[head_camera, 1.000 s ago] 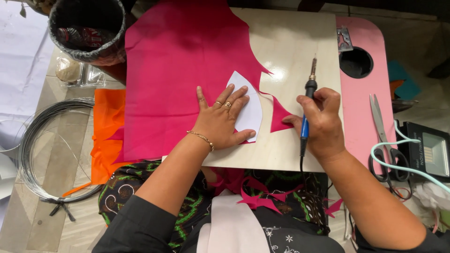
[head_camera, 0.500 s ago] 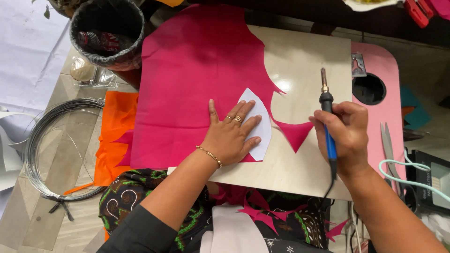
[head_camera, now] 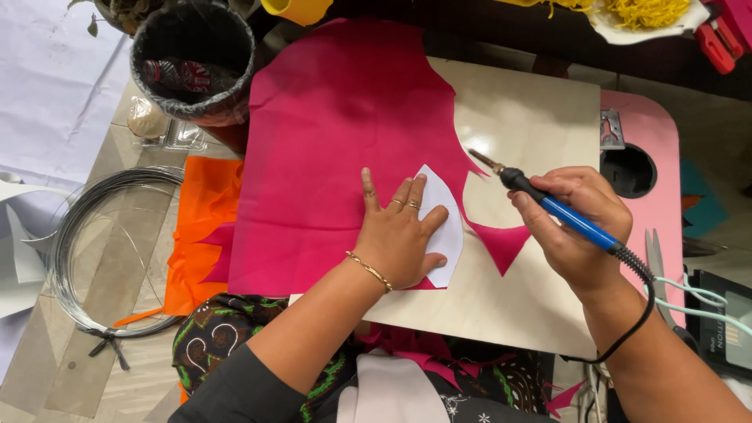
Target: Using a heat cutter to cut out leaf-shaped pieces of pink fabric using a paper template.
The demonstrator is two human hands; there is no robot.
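My left hand (head_camera: 398, 232) lies flat, fingers spread, on a white petal-shaped template (head_camera: 442, 221) that rests on a large pink fabric sheet (head_camera: 337, 141). The fabric covers the left part of a pale wooden board (head_camera: 525, 117). My right hand (head_camera: 576, 227) grips a blue-handled soldering iron (head_camera: 548, 202), its metal tip pointing up and left just above the fabric's cut edge near the template's top. A black cord runs from the iron's handle down past my wrist.
A black bucket (head_camera: 192, 63) stands at the top left. A wire coil (head_camera: 102, 251) lies on the left, orange fabric (head_camera: 200, 227) next to it. Scissors (head_camera: 658, 274) sit on a pink tray (head_camera: 654, 180) at the right. Pink scraps lie in my lap.
My right hand has tilted the soldering iron from upright to slanted, bringing its tip left toward the template. My left hand stays pressed on the template.
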